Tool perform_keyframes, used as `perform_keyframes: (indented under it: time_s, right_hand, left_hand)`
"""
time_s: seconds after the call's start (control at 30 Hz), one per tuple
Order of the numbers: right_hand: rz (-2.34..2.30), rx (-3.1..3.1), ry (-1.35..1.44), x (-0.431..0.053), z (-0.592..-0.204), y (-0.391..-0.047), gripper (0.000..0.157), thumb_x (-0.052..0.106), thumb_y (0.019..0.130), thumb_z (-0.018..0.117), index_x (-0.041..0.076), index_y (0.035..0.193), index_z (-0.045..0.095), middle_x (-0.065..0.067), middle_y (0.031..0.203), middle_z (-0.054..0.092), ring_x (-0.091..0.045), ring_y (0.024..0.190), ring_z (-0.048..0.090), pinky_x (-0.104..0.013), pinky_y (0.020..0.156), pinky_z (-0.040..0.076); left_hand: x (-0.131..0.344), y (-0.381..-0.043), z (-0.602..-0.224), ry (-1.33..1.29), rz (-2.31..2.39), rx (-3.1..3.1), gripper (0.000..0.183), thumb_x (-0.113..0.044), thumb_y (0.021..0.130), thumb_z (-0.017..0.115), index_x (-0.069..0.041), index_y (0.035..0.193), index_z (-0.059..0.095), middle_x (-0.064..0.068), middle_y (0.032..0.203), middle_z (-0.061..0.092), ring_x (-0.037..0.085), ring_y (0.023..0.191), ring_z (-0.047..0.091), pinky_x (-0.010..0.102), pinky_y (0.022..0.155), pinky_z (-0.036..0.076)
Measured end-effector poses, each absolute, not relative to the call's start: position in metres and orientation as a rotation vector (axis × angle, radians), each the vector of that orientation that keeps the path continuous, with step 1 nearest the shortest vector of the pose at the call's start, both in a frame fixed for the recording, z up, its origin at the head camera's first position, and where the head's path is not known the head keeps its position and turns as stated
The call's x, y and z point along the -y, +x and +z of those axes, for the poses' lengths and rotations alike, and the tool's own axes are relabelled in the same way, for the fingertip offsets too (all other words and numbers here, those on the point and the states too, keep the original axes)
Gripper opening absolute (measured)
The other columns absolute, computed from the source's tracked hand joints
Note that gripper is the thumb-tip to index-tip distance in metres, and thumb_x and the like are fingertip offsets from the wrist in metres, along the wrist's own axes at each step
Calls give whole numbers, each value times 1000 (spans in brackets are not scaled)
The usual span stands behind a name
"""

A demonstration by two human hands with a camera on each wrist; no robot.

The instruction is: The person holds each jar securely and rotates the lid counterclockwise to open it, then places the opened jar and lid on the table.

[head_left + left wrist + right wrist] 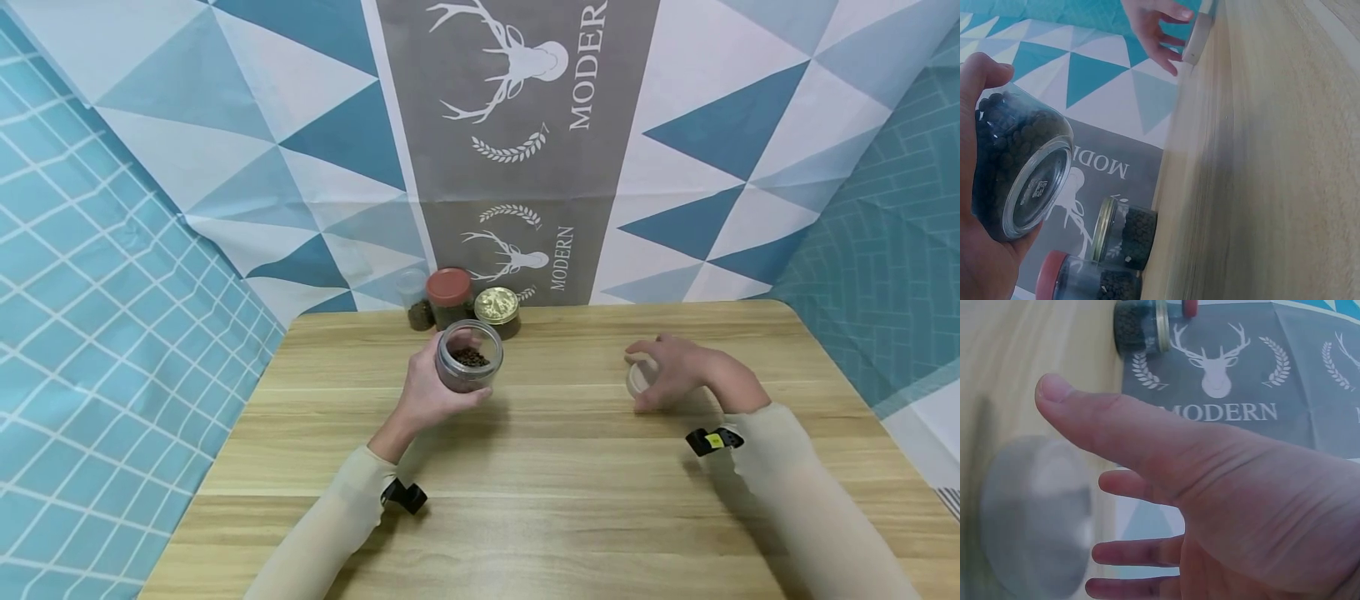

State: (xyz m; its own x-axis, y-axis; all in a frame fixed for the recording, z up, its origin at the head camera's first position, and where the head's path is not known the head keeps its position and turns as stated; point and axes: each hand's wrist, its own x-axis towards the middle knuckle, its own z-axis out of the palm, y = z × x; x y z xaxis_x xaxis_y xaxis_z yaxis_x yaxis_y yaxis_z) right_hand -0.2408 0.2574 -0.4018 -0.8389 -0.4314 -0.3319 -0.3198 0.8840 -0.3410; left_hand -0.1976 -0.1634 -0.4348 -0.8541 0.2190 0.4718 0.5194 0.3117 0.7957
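My left hand (429, 390) grips a clear jar (461, 382) round its side, above the table. The jar's mouth is uncovered, and dark brown pellets show inside. In the left wrist view, the jar (1022, 134) tilts with its base toward the camera. Over at the right, a round whitish lid (639, 378) lies flat on the table. My right hand (675, 371) hovers close over that lid (1035, 515), thumb and fingers spread apart with nothing between them.
Along the back edge stand a small clear container (420, 313) with dark contents, a red-lidded jar (450, 287) and a gold-lidded jar (497, 306). A patterned cloth (525, 175) hangs behind the wooden table (525, 500).
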Motion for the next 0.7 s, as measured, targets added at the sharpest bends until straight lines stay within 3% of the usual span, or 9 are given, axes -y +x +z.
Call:
perform_keyframes:
  time_s: [0.13, 0.33, 0.53, 0.7]
  right_hand:
    - [-330, -2656, -567, -258, -393, -243, 104, 45, 84, 97, 1, 165, 49, -42, 150, 53, -49, 124, 62, -68, 100, 58]
    - [-328, -2685, -551, -259, -384, -244, 102, 44, 85, 97, 3, 166, 50, -40, 149, 55, -53, 129, 60, -70, 97, 59]
    - [-424, -2771, -578, -259, -383, -245, 94, 41, 91, 93, 5, 167, 50, -44, 158, 46, -65, 140, 47, -79, 100, 54]
    - [-587, -2873, -590, -256, -384, -248, 103, 45, 90, 94, 6, 171, 43, -43, 160, 45, -62, 144, 46, -80, 106, 52]
  left_hand:
    - [163, -198, -436, -675, -1570, 2297, 82, -8, 69, 101, 1, 142, 65, 28, 130, 80, 39, 121, 79, 16, 109, 54]
    - [163, -198, -437, -702, -1580, 2276, 83, -6, 69, 100, 6, 142, 64, 27, 129, 80, 40, 120, 79, 15, 109, 54]
    - [162, -198, -438, -698, -1571, 2279, 82, -6, 68, 101, 2, 141, 65, 24, 129, 81, 39, 119, 80, 16, 109, 55]
    - [161, -199, -438, -703, -1601, 2273, 82, -6, 69, 100, 1, 143, 65, 26, 131, 80, 40, 121, 78, 16, 109, 55]
